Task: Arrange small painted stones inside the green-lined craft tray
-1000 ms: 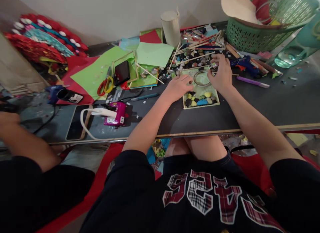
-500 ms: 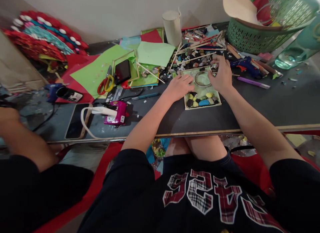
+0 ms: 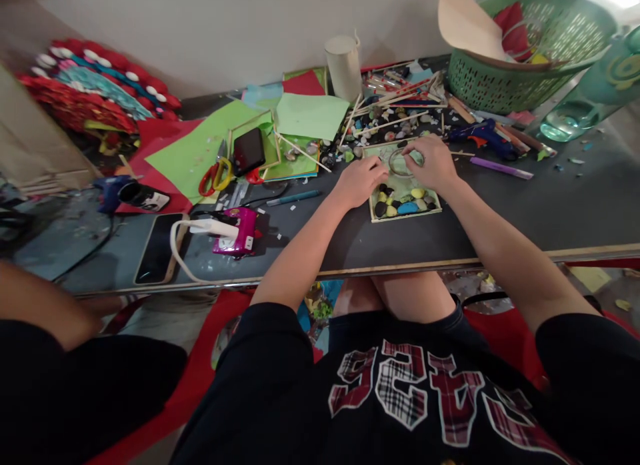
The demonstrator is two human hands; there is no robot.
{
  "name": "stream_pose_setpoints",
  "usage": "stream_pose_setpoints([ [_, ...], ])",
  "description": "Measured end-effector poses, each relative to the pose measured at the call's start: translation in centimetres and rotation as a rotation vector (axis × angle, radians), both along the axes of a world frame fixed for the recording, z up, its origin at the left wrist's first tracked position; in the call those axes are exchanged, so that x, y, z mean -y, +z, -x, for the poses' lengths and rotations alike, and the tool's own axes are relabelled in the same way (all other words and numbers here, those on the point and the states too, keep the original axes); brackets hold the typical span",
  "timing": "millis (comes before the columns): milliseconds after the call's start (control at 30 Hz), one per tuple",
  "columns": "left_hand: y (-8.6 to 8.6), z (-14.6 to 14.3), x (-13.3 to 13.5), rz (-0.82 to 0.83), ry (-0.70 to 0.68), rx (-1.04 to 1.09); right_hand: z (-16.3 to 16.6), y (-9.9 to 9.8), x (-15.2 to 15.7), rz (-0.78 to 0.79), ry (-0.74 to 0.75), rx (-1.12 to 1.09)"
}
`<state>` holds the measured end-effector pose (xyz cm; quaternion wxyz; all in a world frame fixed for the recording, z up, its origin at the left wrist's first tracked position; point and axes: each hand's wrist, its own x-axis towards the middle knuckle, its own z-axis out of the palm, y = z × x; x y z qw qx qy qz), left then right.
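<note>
Toward the far side of the frame (image 3: 406,218), the ring (image 3: 394,171) lies just left of the nearer right hand (image 3: 431,164), fingertips narrowed over its rim, the left hand (image 3: 361,181) loosely curled opposite, either grip unclear.

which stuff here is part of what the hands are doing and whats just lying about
Seemingly in use: shallow frame at the left hand; pebbles inside it; ring at the right hand

Seemingly lying about: scissors; purple pen; green basket
</note>
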<state>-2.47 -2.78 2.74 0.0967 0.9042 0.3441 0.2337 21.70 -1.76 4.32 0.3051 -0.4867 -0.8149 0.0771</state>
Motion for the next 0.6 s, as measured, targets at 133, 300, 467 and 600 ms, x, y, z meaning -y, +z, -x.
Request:
stream_pose_setpoints([
  [133,0.3,0.5,-0.2,0.111,-0.007,0.083,-0.1,0.1,0.0,-0.008,-0.004,-0.01],
  [300,0.3,0.8,-0.6,0.256,-0.062,0.044,-0.1,0.0,0.2,-0.062,-0.043,-0.007],
  [467,0.1,0.8,-0.7,0.277,-0.046,0.067,-0.6,0.2,0.5,-0.097,-0.291,-0.024],
  [600,-0.2,0.9,-0.9,0.332,-0.037,0.128,-1.1,0.6,0.7,-0.064,-0.371,-0.055],
])
